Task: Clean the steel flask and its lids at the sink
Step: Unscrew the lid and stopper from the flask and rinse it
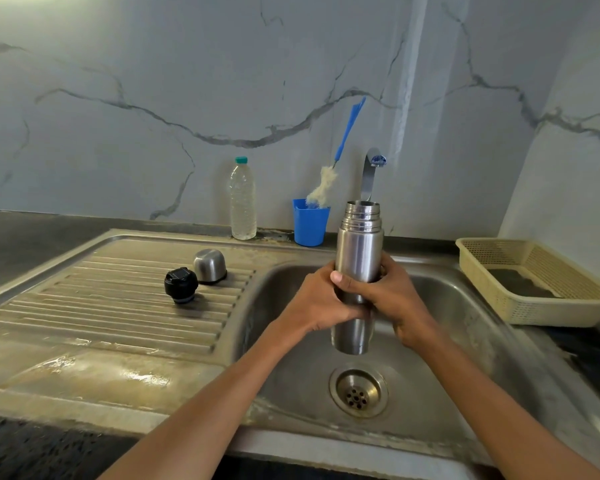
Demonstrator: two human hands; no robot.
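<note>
Both hands, left hand (pixel 321 299) and right hand (pixel 392 299), wrap flask (pixel 359 251) upright under tap (pixel 373 171); no water visible. 2 lids (pixel 196 277) at 9 o'clock. Likely rinse step; next needs tap on.

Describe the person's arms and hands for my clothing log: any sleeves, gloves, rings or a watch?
Both forearms are bare as far as the picture shows, with no sleeves in view. The left hand and right hand wear no gloves. No ring, watch or bracelet is visible.

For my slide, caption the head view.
Both hands grip the open steel flask above the sink, lids on the drainboard.
</note>
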